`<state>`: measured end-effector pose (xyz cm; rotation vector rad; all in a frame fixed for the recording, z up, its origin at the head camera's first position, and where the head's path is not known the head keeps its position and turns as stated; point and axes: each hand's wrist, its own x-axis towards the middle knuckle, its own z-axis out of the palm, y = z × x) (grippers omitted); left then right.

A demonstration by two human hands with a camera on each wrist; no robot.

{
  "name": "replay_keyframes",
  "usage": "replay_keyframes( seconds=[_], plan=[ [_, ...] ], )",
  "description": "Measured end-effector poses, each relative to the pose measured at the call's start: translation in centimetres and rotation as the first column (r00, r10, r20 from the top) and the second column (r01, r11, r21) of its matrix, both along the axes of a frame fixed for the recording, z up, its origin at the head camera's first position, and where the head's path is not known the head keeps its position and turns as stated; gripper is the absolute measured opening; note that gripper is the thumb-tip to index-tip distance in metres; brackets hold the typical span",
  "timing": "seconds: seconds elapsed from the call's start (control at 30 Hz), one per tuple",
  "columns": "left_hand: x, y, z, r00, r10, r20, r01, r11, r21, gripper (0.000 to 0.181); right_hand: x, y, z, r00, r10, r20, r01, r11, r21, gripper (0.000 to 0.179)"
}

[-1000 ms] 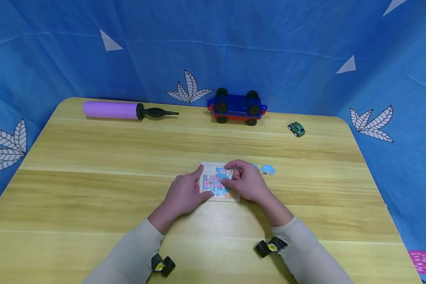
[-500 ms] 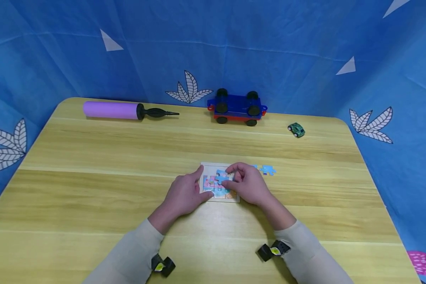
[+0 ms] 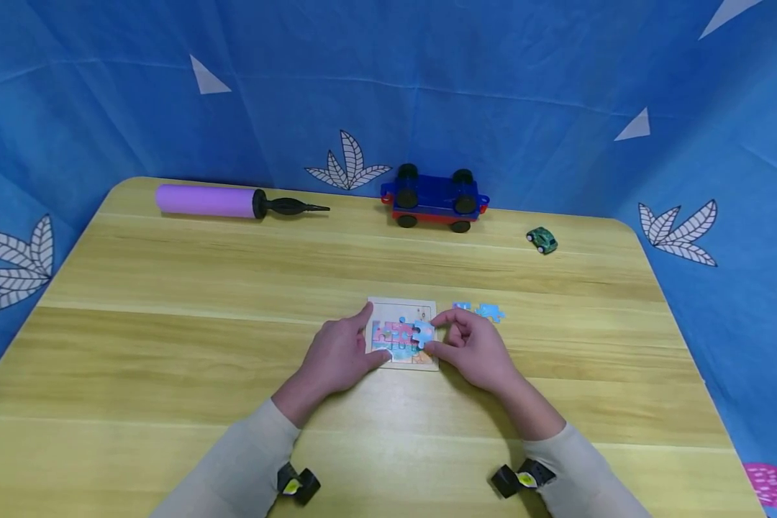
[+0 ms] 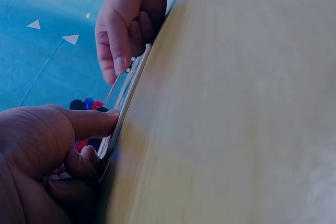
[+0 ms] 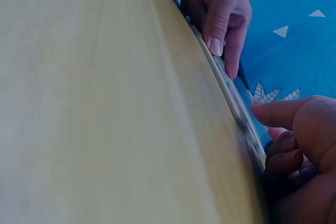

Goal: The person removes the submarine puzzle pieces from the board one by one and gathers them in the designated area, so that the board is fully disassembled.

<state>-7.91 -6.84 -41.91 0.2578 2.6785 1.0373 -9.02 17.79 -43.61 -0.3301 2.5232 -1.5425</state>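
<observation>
A small jigsaw puzzle tray (image 3: pixel 388 310) lies on the table in the head view, its lower part filled with pink and light-blue pieces. My left hand (image 3: pixel 339 354) grips the tray's left side, thumb on top near the lower edge. Between thumb and index finger, my right hand (image 3: pixel 480 351) pinches a light-blue puzzle piece (image 3: pixel 423 334), tilted over the right part of the tray. In the left wrist view that piece appears as a thin edge below the right fingertips. Two loose puzzle pieces (image 3: pixel 491 312) lie just beyond the right hand.
Along the table's back edge are a purple hand pump (image 3: pixel 207 201) with a black nozzle and a blue-and-red toy wagon (image 3: pixel 435 198) with black wheels. A small green toy car (image 3: pixel 542 239) stands at the back right. Behind the table hangs a blue patterned cloth (image 3: pixel 492 72).
My right hand has shifted right with the puzzle piece, from the middle of the tray to its right part. More of the loose pieces now shows. The left hand has stayed in place.
</observation>
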Motion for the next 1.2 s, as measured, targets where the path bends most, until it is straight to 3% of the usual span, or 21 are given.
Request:
replay_keyframes(
  seconds=[0.5, 0.73, 1.2],
  plan=[
    [-0.1, 0.1, 0.0, 1.0, 0.008, 0.007, -0.008, 1.0, 0.004, 0.09, 1.9, 4.6, 0.4, 0.999, -0.049, 0.0, 0.049, 0.998, -0.025, 0.028],
    [-0.1, 0.1, -0.1, 1.0, 0.014, 0.007, -0.014, 1.0, 0.002, 0.09, 2.3, 7.3, 0.0, 0.995, -0.101, -0.011, 0.101, 0.994, 0.034, 0.028],
    [0.0, 0.1, -0.2, 1.0, 0.018, 0.016, -0.018, 1.0, -0.005, 0.09, 1.4, 11.5, 0.0, 0.988, -0.145, -0.051, 0.15, 0.981, 0.126, 0.027]
  ],
)
